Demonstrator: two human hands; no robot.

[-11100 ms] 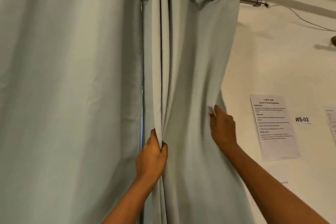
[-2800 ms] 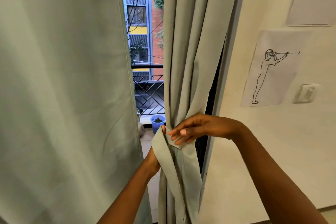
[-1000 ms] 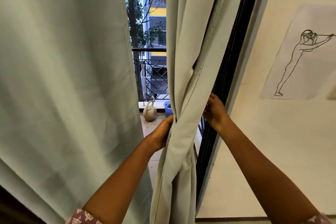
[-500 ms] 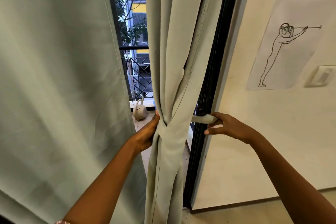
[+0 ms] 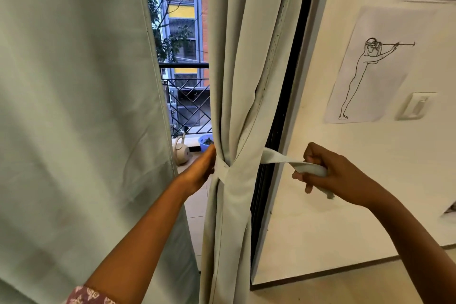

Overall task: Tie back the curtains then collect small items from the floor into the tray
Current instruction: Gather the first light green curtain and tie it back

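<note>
The right curtain hangs gathered into a narrow bundle beside the black door frame. A pale fabric tie-back strip wraps round the bundle at waist height. My left hand presses against the left side of the bundle where the strip crosses it; its fingertips are hidden behind the cloth. My right hand grips the free end of the strip and holds it out to the right, away from the bundle. The left curtain hangs loose and spread wide. No tray or floor items are in view.
A black door frame stands right of the bundle. The white wall carries a paper line drawing and a switch. Through the gap, a balcony holds a watering can and a blue pot.
My right hand has drawn the strip's free end farther right and curled more tightly round it. My left hand stays at the bundle's left side.
</note>
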